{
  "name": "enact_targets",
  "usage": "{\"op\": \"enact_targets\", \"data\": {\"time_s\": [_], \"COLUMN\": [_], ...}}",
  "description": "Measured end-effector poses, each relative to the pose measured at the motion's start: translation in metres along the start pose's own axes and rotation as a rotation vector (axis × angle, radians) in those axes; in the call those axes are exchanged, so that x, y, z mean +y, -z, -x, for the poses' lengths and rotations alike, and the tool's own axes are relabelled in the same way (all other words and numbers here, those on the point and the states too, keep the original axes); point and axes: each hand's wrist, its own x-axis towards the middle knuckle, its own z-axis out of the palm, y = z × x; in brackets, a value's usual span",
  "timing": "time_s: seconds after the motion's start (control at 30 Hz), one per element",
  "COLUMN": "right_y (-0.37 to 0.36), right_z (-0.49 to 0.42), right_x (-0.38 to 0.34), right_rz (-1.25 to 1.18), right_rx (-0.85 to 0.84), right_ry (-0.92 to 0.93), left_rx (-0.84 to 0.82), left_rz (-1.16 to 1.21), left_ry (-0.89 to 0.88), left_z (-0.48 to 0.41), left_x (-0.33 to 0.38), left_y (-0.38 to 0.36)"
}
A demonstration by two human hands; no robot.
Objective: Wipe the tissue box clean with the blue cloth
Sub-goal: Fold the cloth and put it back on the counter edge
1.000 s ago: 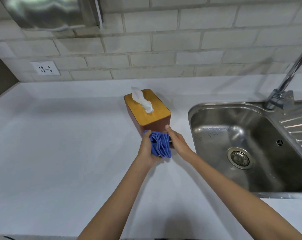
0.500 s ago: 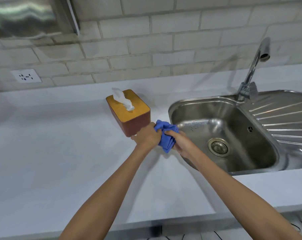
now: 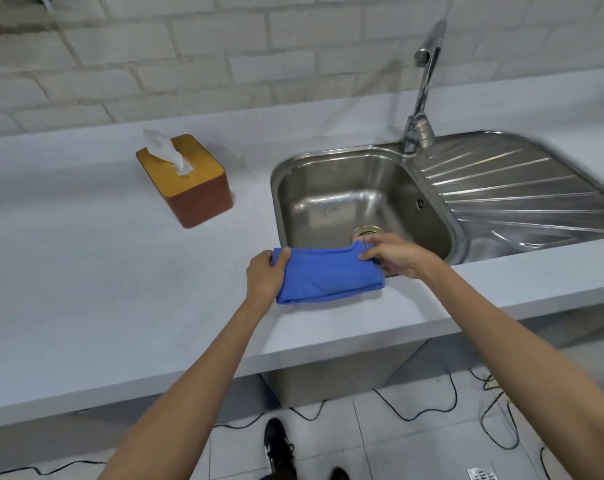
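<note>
Grey countertop [image 3: 85,271], steel sink [image 3: 328,161], pale brick wall [image 3: 189,46].

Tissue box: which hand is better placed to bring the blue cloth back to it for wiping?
Probably left. The left hand grips the blue cloth on the side nearer the tissue box; the right hand is by the sink.

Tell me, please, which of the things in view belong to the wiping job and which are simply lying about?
Belonging to the job:
blue cloth, held stretched between left hand and right hand
tissue box, standing apart on the counter

Simply there:
sink
tap
draining board
cables on the floor
</note>
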Motion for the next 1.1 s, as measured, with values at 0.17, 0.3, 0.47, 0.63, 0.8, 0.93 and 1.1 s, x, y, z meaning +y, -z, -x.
{"op": "enact_targets", "data": {"time_s": [0.17,0.3,0.47,0.63,0.8,0.93,1.1], "right_y": [0.009,0.012,0.014,0.015,0.017,0.009,-0.017], "right_z": [0.018,0.028,0.031,0.034,0.029,0.018,-0.009], "right_x": [0.024,0.036,0.046,0.049,0.042,0.021,-0.023], "right_rz": [0.161,0.256,0.491,0.796,0.679,0.583,0.384], "right_rx": [0.045,0.096,0.174,0.28,0.33,0.377,0.233], "right_ry": [-0.07,-0.042,0.003,0.052,0.035,0.162,0.232], "left_rx": [0.056,0.071,0.085,0.145,0.151,0.156,0.147], "left_rz": [-0.213,-0.282,-0.521,-0.84,-0.712,-0.557,-0.2], "left_ry": [-0.128,-0.152,-0.182,-0.207,-0.147,-0.148,-0.039], "left_z": [0.038,0.053,0.062,0.063,0.062,0.055,0.025], "left_x": [-0.008,-0.011,-0.009,-0.014,-0.011,0.006,0.032], "left_y": [-0.024,-0.037,-0.051,-0.052,-0.048,-0.032,-0.003]}}
